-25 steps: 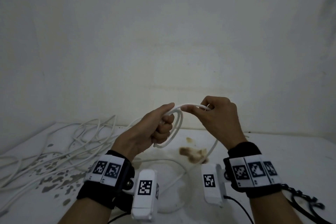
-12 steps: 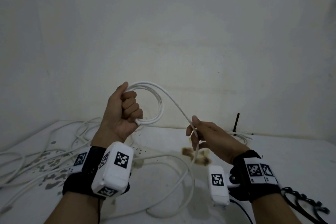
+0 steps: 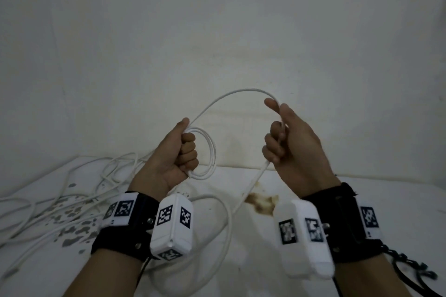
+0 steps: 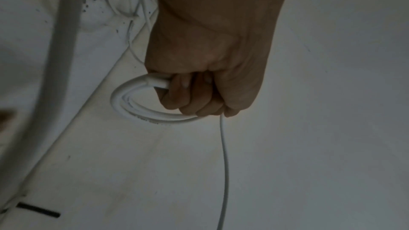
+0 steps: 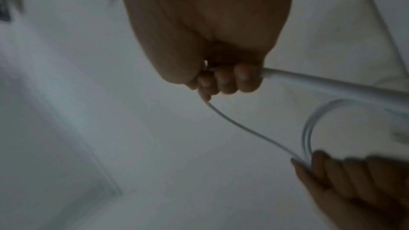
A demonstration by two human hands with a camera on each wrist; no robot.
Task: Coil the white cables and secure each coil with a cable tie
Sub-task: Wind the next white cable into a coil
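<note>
Coiling in progress: left hand (image 3: 177, 152) fisted round a small coil (image 3: 207, 152) of white cable (image 3: 231, 95), held upright above the table (image 3: 398, 202). Right hand (image 3: 287, 142) curled round the same cable, level with the left and apart from it. Free span arches between both; slack trails down to table. Next loop likely travels leftward, right to left hand.

Head view overhead; wrist views close, sharing cable (image 3: 231, 94).
</note>
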